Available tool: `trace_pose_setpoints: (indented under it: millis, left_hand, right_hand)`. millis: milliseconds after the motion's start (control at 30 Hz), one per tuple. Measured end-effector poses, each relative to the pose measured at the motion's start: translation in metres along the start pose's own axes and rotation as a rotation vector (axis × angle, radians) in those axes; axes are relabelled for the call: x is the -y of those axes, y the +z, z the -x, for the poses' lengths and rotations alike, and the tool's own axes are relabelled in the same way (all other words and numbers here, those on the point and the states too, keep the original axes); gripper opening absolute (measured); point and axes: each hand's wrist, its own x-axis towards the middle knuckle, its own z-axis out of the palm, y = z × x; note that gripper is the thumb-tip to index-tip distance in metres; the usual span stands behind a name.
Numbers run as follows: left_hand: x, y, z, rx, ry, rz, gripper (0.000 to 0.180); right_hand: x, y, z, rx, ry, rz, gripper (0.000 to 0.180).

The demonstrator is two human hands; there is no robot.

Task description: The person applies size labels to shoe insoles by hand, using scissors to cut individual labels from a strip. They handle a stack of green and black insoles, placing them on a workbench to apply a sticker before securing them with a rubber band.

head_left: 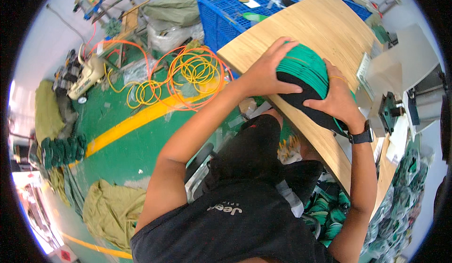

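Stack of green and black insoles (306, 77), on wooden worktop (325, 27): left hand (268, 72) and right hand (336, 98) both clasped around it, fingers curled. Blue crate (221, 13) behind.

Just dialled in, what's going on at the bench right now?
A person is holding a stack of green and black insoles on edge on the wooden table. The left hand is pressed over the stack's left side, the right hand, with a watch on its wrist, clasps the other. A blue crate with more insoles stands behind the table, and orange and yellow hoses lie coiled on the green floor.
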Motion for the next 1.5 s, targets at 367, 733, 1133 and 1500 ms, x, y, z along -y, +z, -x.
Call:
trace_pose_setpoints:
  millis: [367,733,1133,1500]
  left_hand:
    - [-0.007,0.006,0.01,-0.06,-0.049,0.107,0.118]
    - [-0.029,-0.015,0.021,-0.262,-0.087,1.0,0.037]
    - [-0.115,0.081,0.046,0.811,-0.38,1.092,0.025]
    - [-0.134,0.121,0.023,0.587,-0.198,0.873,0.01]
  right_hand:
    - [0.003,-0.004,-0.006,-0.008,-0.126,-0.123,0.127]
    - [0.022,-0.035,0.036,0.019,-0.157,-0.333,0.096]
    - [0.079,-0.005,0.172,0.13,-0.097,-1.369,0.057]
    - [0.1,-0.052,0.2,0.175,0.314,-1.138,0.034]
